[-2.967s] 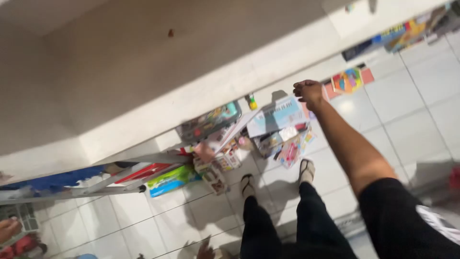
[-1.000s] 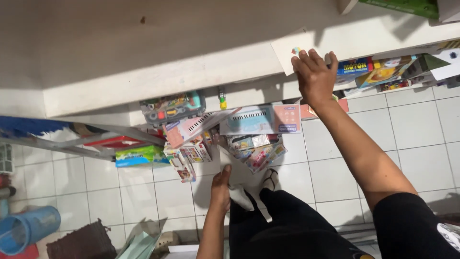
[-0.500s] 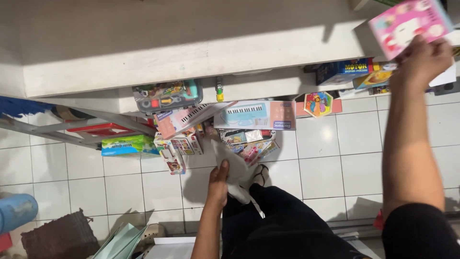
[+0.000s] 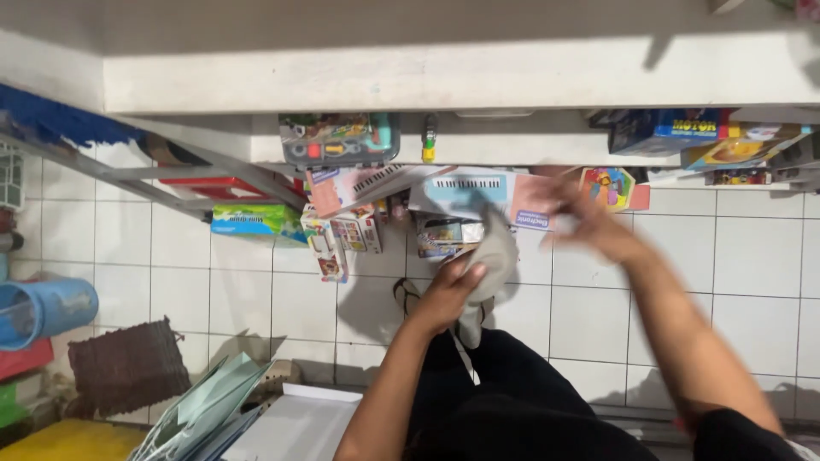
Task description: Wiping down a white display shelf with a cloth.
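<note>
I look straight down from a height at a white tiled floor. My left hand (image 4: 444,294) is shut on a grey cloth (image 4: 497,256) in front of my dark trousers. My right hand (image 4: 589,222) is blurred by motion, close to the right of the cloth, and nothing shows in it. Far below them lie a light blue toy keyboard box (image 4: 465,192) and a pink keyboard box (image 4: 359,183), with several smaller toy boxes around them.
A white ledge (image 4: 461,81) runs across the top. A toy tool set (image 4: 339,138) lies under it, and colourful boxes (image 4: 675,128) lie at the right. A metal ladder (image 4: 171,175), green box (image 4: 256,222), blue bucket (image 4: 47,307), brown mat (image 4: 128,367) and green folders (image 4: 213,410) are at the left.
My right hand held a pink box up high at the right. It has dropped to the grey cloth without the box. My left hand rose a little with the cloth.
</note>
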